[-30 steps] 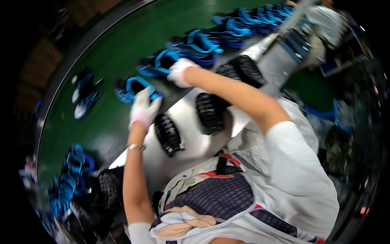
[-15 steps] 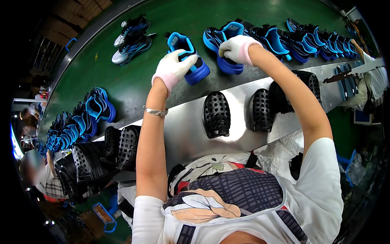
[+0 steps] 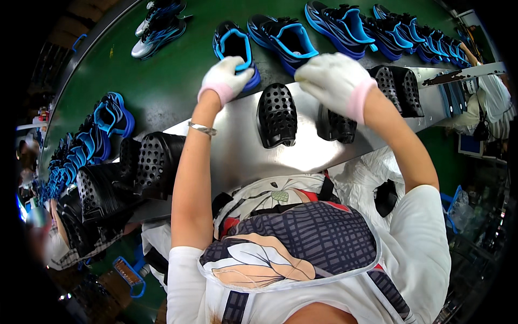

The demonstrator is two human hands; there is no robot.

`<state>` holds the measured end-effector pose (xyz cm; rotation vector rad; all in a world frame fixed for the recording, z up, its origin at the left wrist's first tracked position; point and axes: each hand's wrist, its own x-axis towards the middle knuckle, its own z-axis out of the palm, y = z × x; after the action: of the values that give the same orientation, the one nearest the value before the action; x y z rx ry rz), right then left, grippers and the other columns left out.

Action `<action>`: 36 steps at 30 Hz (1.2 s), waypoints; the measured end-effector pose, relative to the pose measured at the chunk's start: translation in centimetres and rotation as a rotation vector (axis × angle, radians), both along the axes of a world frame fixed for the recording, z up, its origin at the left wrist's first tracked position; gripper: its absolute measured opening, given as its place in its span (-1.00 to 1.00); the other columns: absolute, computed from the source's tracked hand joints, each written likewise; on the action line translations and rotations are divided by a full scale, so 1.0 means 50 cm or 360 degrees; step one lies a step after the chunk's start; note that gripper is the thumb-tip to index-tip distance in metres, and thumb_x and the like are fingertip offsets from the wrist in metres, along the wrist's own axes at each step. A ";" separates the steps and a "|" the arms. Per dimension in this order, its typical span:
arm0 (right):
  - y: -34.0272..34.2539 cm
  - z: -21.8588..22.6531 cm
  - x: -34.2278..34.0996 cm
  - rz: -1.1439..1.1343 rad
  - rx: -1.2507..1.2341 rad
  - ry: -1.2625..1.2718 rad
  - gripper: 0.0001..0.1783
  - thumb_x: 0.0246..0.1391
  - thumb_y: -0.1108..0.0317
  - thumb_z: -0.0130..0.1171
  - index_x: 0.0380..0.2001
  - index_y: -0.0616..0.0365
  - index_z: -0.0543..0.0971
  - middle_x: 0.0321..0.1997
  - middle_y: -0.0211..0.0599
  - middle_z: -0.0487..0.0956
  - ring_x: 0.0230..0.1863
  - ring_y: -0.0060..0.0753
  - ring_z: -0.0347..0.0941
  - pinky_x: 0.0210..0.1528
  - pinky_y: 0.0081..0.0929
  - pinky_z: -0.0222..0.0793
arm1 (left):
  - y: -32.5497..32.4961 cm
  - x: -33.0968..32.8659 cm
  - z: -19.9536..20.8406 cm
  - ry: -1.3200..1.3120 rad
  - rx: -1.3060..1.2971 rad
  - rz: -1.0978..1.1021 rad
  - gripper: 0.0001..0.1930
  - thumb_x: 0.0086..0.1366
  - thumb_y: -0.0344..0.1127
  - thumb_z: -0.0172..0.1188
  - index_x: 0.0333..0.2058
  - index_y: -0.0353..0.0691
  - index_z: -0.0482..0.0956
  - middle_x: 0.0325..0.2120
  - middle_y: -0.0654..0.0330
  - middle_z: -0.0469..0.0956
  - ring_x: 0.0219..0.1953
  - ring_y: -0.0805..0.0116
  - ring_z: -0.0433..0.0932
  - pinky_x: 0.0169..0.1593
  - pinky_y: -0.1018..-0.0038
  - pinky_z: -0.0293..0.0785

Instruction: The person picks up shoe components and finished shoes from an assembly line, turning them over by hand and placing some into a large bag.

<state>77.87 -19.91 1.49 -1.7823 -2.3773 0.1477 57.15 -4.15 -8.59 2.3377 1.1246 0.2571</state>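
The left hand (image 3: 227, 80) pinches the heel collar of a black-and-blue shoe (image 3: 233, 44), upper centre, between thumb and fingers; the right hand (image 3: 337, 81) is beside a second shoe (image 3: 276, 40), upper centre, fingers bent together; whether they touch it, I cannot tell.

translucent plastic bag (image 3: 462, 211), right side

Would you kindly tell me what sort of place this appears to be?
Probably a shoe factory's work line: many matching black-and-blue shoes stand in rows on a long green surface, and black perforated shoe-shaped pieces sit along the metal ledge in front of the person.
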 end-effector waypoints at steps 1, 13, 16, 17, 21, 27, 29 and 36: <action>-0.030 -0.001 -0.012 0.0015 0.0055 0.0038 -0.77 0.10 0.21 0.06 -0.47 0.11 0.57 -0.41 -0.18 0.58 -0.27 -0.06 0.54 -0.18 -0.17 0.45 | 0.004 -0.004 0.020 -0.0086 -0.0165 0.0073 -0.58 0.17 0.07 0.17 -0.22 -0.16 0.62 -0.19 -0.04 0.60 -0.12 -0.08 0.55 -0.02 0.22 0.47; -0.133 -0.108 -0.127 -0.0305 -0.0169 0.0287 -0.46 -0.11 0.05 0.36 -0.13 0.15 0.50 -0.09 -0.11 0.52 -0.07 -0.06 0.48 -0.02 -0.21 0.40 | -0.002 -0.009 0.041 -0.0041 -0.0218 -0.0108 -0.59 0.14 -0.03 0.16 -0.29 -0.32 0.58 -0.30 -0.08 0.58 -0.24 0.00 0.54 -0.09 0.31 0.47; -0.133 -0.109 -0.119 -0.0297 -0.0188 0.0326 -0.50 -0.12 0.02 0.35 -0.21 0.15 0.51 -0.18 -0.10 0.51 -0.11 -0.04 0.49 -0.03 -0.20 0.43 | -0.025 -0.011 0.014 0.0016 -0.0107 -0.0086 -0.59 0.17 -0.02 0.11 -0.26 -0.30 0.57 -0.17 -0.09 0.54 -0.09 -0.09 0.49 0.01 0.21 0.42; -0.133 -0.107 -0.114 -0.0298 -0.0188 0.0349 -0.49 -0.13 0.03 0.36 -0.20 0.15 0.51 -0.17 -0.12 0.51 -0.10 -0.04 0.49 -0.03 -0.21 0.42 | -0.025 -0.014 0.012 -0.0023 -0.0082 -0.0066 -0.60 0.17 -0.03 0.11 -0.27 -0.30 0.56 -0.20 -0.09 0.54 -0.12 -0.09 0.50 -0.01 0.22 0.43; -0.134 -0.093 -0.099 -0.0332 -0.0260 0.0482 -0.47 -0.16 0.05 0.40 -0.20 0.15 0.50 -0.17 -0.16 0.50 -0.08 -0.06 0.48 -0.02 -0.24 0.41 | -0.009 -0.028 0.050 -0.0125 -0.0350 0.0020 -0.68 0.17 -0.09 0.17 -0.28 -0.25 0.58 -0.34 -0.02 0.59 -0.25 0.05 0.55 -0.10 0.32 0.46; -0.133 -0.097 -0.093 -0.0332 -0.0276 0.0563 -0.47 -0.19 0.09 0.43 -0.23 0.19 0.48 -0.17 -0.16 0.51 -0.11 -0.07 0.48 -0.03 -0.26 0.41 | 0.008 -0.038 0.086 -0.0365 -0.0480 0.0107 -0.64 0.18 -0.07 0.17 -0.21 -0.24 0.60 -0.33 0.00 0.62 -0.28 0.18 0.56 -0.11 0.37 0.48; -0.133 -0.104 -0.091 -0.0288 -0.0198 0.0544 -0.49 -0.16 0.06 0.40 -0.23 0.17 0.49 -0.21 -0.15 0.50 -0.15 -0.09 0.49 -0.07 -0.25 0.41 | 0.013 -0.037 0.079 -0.0328 -0.0387 0.0043 -0.64 0.18 -0.07 0.17 -0.22 -0.25 0.59 -0.34 0.00 0.62 -0.27 0.17 0.57 -0.11 0.37 0.48; -0.127 -0.101 -0.104 -0.0316 -0.0237 0.0521 -0.48 -0.18 0.12 0.40 -0.20 0.18 0.49 -0.20 -0.10 0.50 -0.14 0.00 0.47 -0.06 -0.19 0.40 | -0.010 -0.037 -0.019 -0.0012 0.0096 0.0032 -0.58 0.20 -0.05 0.18 -0.08 -0.21 0.57 -0.10 -0.06 0.53 -0.03 -0.08 0.49 0.06 0.23 0.42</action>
<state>72.69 -26.24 -3.56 -1.8766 -1.9974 0.5568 55.33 -4.67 -9.52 2.3768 1.1525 0.3114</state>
